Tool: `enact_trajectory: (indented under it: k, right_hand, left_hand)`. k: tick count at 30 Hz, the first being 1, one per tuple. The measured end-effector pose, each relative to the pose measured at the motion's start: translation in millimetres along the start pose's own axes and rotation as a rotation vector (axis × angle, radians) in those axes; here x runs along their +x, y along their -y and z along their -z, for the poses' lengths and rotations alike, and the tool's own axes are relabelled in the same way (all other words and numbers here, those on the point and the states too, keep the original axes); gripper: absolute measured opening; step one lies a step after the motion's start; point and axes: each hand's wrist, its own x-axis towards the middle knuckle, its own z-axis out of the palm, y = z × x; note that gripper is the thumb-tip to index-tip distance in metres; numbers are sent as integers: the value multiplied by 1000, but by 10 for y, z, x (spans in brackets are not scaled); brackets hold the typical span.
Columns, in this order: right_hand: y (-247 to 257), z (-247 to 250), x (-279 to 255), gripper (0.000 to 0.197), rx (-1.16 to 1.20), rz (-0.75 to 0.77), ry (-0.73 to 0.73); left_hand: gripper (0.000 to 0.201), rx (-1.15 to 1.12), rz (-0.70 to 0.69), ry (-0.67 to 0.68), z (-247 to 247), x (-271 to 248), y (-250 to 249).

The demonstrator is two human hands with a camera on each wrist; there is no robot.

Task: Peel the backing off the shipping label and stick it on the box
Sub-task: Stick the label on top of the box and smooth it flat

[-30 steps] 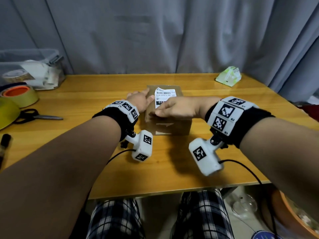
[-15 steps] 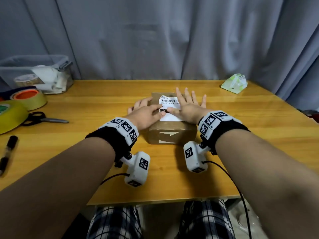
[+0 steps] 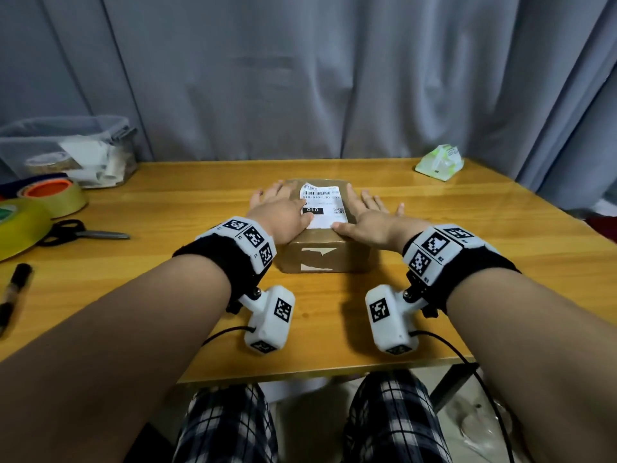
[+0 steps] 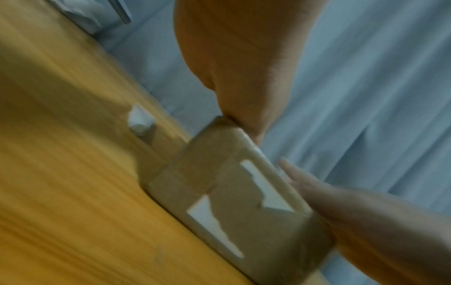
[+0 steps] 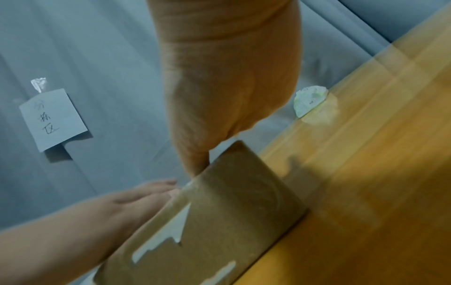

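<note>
One box stood mid-table, one label stuck flat on its top. Two hands: the left hand lay open on the box's left edge, thumb on the label; the right hand lay open on the right edge, fingers spread, thumb touching the label's near corner. Left of the box: two tape rolls, one scissors, one pen, one bin. Far right of it: one packet. Bare table lay in front of the box and to its right.
</note>
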Motion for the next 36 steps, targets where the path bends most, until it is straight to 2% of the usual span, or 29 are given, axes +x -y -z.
enact_trajectory:
  k: [2, 3, 5, 7, 10, 14, 19, 22, 24, 26, 27, 29, 31, 36]
  right_hand:
    - [-6, -40, -8, 68, 31, 26, -6]
    - [-11, -67, -9, 63, 47, 34, -1]
    - [-21, -104, -11, 57, 68, 34, 9]
    - [-23, -101, -18, 54, 102, 30, 7]
    - [-10, -92, -36, 59, 157, 11, -5]
    - [28, -127, -37, 67, 117, -33, -30]
    - [52, -142, -47, 68, 47, -41, -48]
    - [54, -102, -59, 69, -36, -53, -29]
    - [76, -6, -56, 67, -199, -7, -85]
    - [174, 97, -51, 61, -278, 139, -163]
    - [258, 114, -64, 58, -267, 232, -147]
    - [398, 32, -100, 54, -198, 335, -21]
    - [397, -103, -104, 53, -155, 357, 45]
    - [100, 40, -154, 54, -108, 272, -31]
  left_hand:
    - [49, 8, -149, 2, 9, 0, -150]
    - [52, -21, -208, 64, -7, -22, -231]
    - [59, -54, -254, 203, -34, -70, -322]
    - [64, -13, -282, 261, -22, -91, -279]
    - [65, 73, -352, 291, 9, -136, -143]
    - [59, -18, -412, 284, 45, -204, -63]
    - [57, -132, -391, 253, 137, -346, 238]
    - [72, -189, -302, 224, 215, -389, 295]
    - [62, -186, -225, 174, 281, -368, 243]
    - [43, -166, -199, 121, 346, -335, 176]
    - [37, -161, -196, 106, 365, -334, 159]
    - [30, -204, -192, 94, 344, -321, 178]
    - [26, -266, -181, 87, 305, -327, 223]
    - [27, -309, -193, 68, 293, -346, 230]
